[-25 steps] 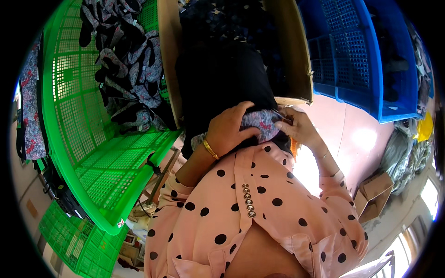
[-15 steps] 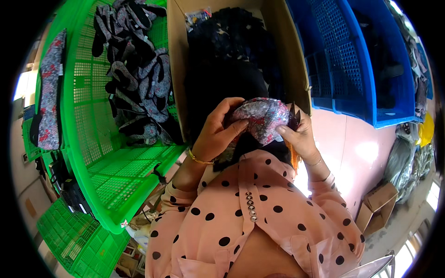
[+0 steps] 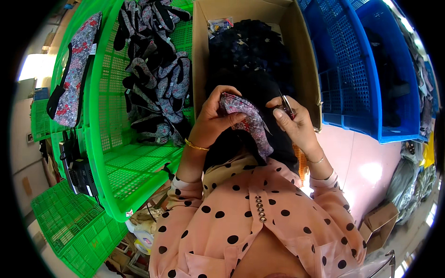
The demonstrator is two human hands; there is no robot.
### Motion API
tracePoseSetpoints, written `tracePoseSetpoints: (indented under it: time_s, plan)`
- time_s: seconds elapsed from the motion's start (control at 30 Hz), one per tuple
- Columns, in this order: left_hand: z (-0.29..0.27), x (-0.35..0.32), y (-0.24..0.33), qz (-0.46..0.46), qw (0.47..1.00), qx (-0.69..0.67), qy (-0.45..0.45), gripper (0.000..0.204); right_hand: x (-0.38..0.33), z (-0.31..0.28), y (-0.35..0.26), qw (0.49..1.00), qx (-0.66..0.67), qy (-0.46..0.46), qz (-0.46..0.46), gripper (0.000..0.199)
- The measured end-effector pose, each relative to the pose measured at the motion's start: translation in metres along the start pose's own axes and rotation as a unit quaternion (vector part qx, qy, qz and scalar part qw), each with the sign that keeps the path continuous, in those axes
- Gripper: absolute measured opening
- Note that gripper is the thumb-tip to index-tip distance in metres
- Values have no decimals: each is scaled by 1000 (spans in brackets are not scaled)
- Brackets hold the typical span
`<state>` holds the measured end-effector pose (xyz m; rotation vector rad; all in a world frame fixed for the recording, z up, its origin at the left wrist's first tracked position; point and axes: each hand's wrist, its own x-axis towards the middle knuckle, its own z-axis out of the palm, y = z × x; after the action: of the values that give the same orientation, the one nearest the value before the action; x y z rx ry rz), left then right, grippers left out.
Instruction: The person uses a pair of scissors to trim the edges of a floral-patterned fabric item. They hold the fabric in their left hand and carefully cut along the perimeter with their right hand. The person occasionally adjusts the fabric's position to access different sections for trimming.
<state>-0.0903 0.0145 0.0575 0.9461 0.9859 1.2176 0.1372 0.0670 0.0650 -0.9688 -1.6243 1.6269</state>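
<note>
My left hand (image 3: 219, 112) pinches one end of a curved, padded-looking piece of floral fabric (image 3: 251, 121), grey and red with dark parts. Its other end hangs down toward my shirt. Just to the right, my right hand (image 3: 296, 121) is closed around small dark-bladed thread snips (image 3: 287, 107), blades pointing up and away from me. A small gap separates the snips from the fabric. More floral pieces with black parts (image 3: 169, 85) lie heaped in the green plastic basket (image 3: 111, 139) on the left.
Past my hands, a cardboard box (image 3: 303, 55) holds dark scraps (image 3: 250, 46). Blue crates (image 3: 347, 83) stand on the right. Another floral piece (image 3: 76, 74) hangs over the green basket's left rim, above a black device (image 3: 83, 171). A small open carton (image 3: 379, 224) sits at lower right.
My right hand has let go of the floral fabric and moved slightly right, snips now showing. In my left hand the piece has turned and now hangs lengthwise. The view has shifted a little.
</note>
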Motion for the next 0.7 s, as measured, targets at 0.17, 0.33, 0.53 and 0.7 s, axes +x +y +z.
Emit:
tracePoseSetpoints:
  time_s: [0.17, 0.33, 0.53, 0.7]
  plan:
    - [-5, 1, -10, 35, 996, -75, -13, 47, 7, 17, -16, 998, -56, -25, -5, 20]
    - [-7, -3, -12, 56, 990, -128, 32, 48, 15, 20, -6, 991, -95, 46, -80, 9]
    - [-20, -25, -31, 133, 959, -226, 108, 48, 5, -26, 3, 991, -7, 129, 23, 26]
    - [-12, -25, -35, 161, 974, -159, 21, 45, 1, -7, -24, 991, -124, -23, -47, 36]
